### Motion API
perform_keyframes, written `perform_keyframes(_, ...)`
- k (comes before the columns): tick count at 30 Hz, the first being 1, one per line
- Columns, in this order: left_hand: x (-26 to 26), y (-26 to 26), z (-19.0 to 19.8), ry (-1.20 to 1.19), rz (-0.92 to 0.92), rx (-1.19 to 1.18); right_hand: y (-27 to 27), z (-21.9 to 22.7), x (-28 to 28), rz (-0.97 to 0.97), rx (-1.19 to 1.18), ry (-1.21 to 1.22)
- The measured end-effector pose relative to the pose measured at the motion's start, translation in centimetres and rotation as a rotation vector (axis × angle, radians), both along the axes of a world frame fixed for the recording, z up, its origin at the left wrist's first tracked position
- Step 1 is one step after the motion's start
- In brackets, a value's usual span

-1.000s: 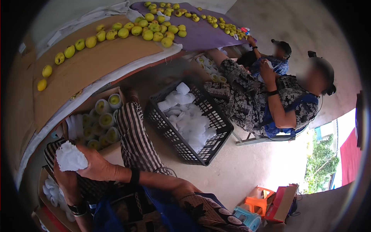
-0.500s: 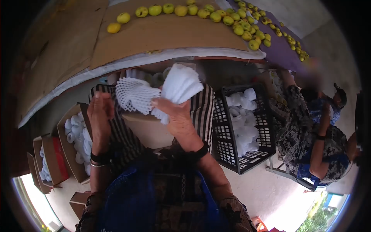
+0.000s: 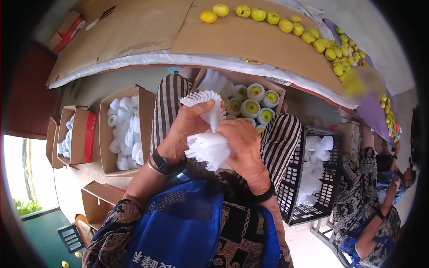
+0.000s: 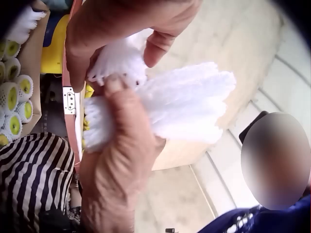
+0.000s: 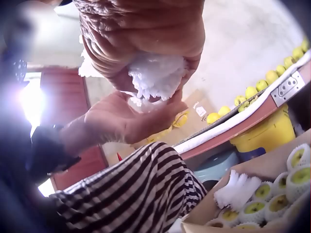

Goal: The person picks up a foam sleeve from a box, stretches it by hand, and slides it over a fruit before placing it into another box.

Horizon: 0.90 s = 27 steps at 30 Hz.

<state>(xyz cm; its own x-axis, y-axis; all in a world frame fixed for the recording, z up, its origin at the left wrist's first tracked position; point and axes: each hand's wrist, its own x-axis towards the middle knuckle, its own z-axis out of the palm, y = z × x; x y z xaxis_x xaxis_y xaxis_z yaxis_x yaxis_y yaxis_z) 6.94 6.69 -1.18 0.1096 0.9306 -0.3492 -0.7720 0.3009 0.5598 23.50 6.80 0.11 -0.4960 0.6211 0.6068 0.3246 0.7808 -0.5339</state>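
In the head view my left hand (image 3: 179,131) holds a white foam fruit net (image 3: 206,105), its thumb laid over the mesh and the flared end upward. My right hand (image 3: 245,149) grips a bundle of white foam nets (image 3: 207,151) whose frilled ends point toward my body. The hands meet over my lap, right fingertips at the lower part of the left hand's net. The left wrist view shows the bundle (image 4: 189,104) between the hands, beside the left thumb. Whatever lies inside the left net is hidden. Beyond the hands, a carton (image 3: 280,91) contains apples (image 3: 251,107) in foam nets.
Bare yellow-green apples (image 3: 286,26) line the cardboard-covered table (image 3: 147,33). At the right stands a black crate (image 3: 286,196) of foam nets; at the left, a carton (image 3: 145,118) of more nets. Two people (image 3: 366,210) sit at far right. Striped trouser legs (image 3: 167,96) flank the carton.
The head view has swung left. The hands, apart half a second ago, have come together over the lap. The left hand, empty then, now holds a net; the right still grips the bundle.
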Motion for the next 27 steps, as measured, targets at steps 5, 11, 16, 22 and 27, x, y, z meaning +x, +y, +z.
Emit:
perform_keyframes(5, -3.2, 1.7, -5.0, -0.211, 0.210, 0.046, -0.2, 0.1, 0.5, -0.045, 0.017, -0.029)
perform_keyframes(11, -2.0, -2.5, -2.7, -0.159, -0.174, 0.067, -0.4, -0.4, 0.4, -0.100, 0.039, -0.026)
perform_keyframes(16, -0.6, -1.4, -1.8, -0.066, -0.002, -0.023, -1.2, -0.1, -0.8, 0.042, 0.034, -0.135)
perform_keyframes(22, -4.5, 0.2, -0.7, -0.329, 0.299, -0.010, -1.7, 0.2, -0.9, -0.043, 0.040, -0.112)
perform_keyframes(27, -2.3, -2.8, -1.7, -0.020, 0.080, 0.138, -1.8, 0.5, -2.0, 0.045, 0.009, -0.113)
